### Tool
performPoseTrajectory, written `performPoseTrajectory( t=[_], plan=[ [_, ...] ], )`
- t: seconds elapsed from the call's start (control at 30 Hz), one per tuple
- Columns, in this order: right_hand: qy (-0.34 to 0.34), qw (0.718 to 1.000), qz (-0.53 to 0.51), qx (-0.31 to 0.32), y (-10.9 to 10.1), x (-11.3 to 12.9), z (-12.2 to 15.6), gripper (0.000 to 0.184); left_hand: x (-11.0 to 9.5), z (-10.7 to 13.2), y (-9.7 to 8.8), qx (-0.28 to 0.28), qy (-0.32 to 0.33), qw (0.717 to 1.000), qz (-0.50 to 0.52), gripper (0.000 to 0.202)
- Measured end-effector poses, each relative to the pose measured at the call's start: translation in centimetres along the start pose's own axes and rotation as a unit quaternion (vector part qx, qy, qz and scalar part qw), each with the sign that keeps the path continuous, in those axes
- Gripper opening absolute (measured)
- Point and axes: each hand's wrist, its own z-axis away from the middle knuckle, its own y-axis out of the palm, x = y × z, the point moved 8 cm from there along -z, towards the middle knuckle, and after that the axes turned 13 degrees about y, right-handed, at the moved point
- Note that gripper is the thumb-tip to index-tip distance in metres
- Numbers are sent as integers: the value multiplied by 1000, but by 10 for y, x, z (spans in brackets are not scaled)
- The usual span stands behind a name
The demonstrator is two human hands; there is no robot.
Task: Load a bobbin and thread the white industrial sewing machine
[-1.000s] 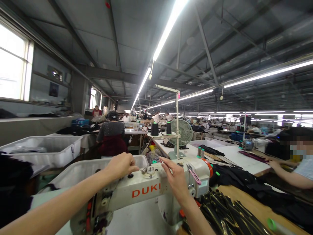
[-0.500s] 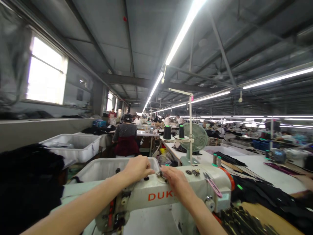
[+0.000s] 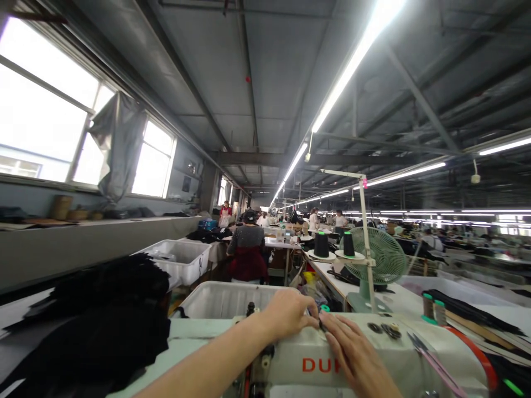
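Note:
A white sewing machine (image 3: 398,354) with red lettering stands in front of me. Both my hands are on top of its arm, fingertips close together. My left hand (image 3: 290,312) is closed, with thumb and forefinger curled in a pinch; whatever is between them is too small to make out. My right hand (image 3: 350,342) lies with stretched fingers over the machine's top, its tips at a small dark part. Just behind the fingertips shows a small green ring-shaped piece (image 3: 324,308). Thread snips (image 3: 433,362) with pink handles rest on the machine to the right.
Black fabric pieces (image 3: 112,315) are piled at left. White plastic bins (image 3: 232,298) stand behind the machine. Black thread cones (image 3: 321,244), a green fan (image 3: 375,257) and a thread stand pole (image 3: 367,243) are beyond. A co-worker (image 3: 248,249) sits farther ahead.
The view has swung left and up, so the machine appears lower and farther right. Both hands stay at the machine's top, and their fingertips still lie close together.

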Motion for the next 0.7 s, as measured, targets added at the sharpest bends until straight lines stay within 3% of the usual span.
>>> performPoseTrajectory(
  t=[0.1,0.2,0.33,0.4,0.53,0.63,0.7],
  plan=[
    [43,996,13,78,-18,-8,-7,42,-14,0,3,20,55,998,-7,22],
    [145,977,70,142,-44,-39,-17,44,-19,-3,8,23,87,996,-16,36],
    [196,955,128,182,-59,-65,-39,18,-16,-9,15,22,120,992,-30,52],
    [194,952,141,192,-53,-59,-57,18,-15,-11,16,26,125,991,-41,58],
    [139,956,150,209,-36,-16,-87,20,-18,-10,13,41,122,990,-59,63],
    [72,953,152,252,-37,10,-87,17,-20,-9,11,46,120,990,-64,61],
    [54,944,166,280,-43,14,-80,14,-20,-8,11,45,122,990,-61,61]
  ],
)
